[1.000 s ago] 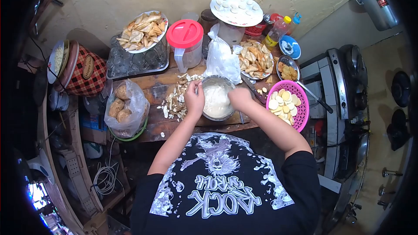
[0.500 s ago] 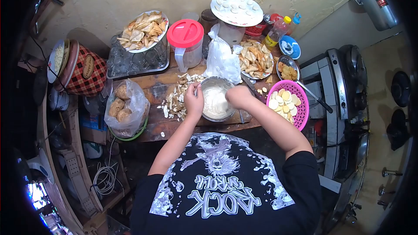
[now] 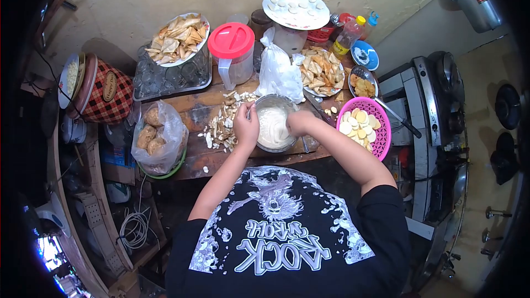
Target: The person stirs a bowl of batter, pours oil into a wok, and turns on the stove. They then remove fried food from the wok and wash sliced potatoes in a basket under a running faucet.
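A metal bowl point(image 3: 275, 146) of creamy white batter point(image 3: 271, 124) stands near the table's front edge. Fingers of my left hand point(image 3: 246, 125) are closed on the bowl's left rim. Over the right side of the same bowl, my right hand point(image 3: 300, 123) is closed, and what it holds is hidden. Peelings point(image 3: 222, 127) lie scattered left of the bowl. Just behind it is a white plastic bag point(image 3: 279, 74). To the right, a pink basket point(image 3: 385, 132) holds pale round slices point(image 3: 359, 126).
Folded pastries fill two plates point(image 3: 205, 36). A red-lidded pitcher point(image 3: 234, 49), a tray of glasses point(image 3: 171, 80) and a plate of white discs point(image 3: 295, 8) stand at the back. Potatoes in a plastic bag point(image 3: 157, 138) are left. A ladle point(image 3: 397, 117) lies right.
The batter's surface shows a different swirl, and my right hand has shifted slightly at the bowl. My left hand stays at the rim. The whole view has moved a little.
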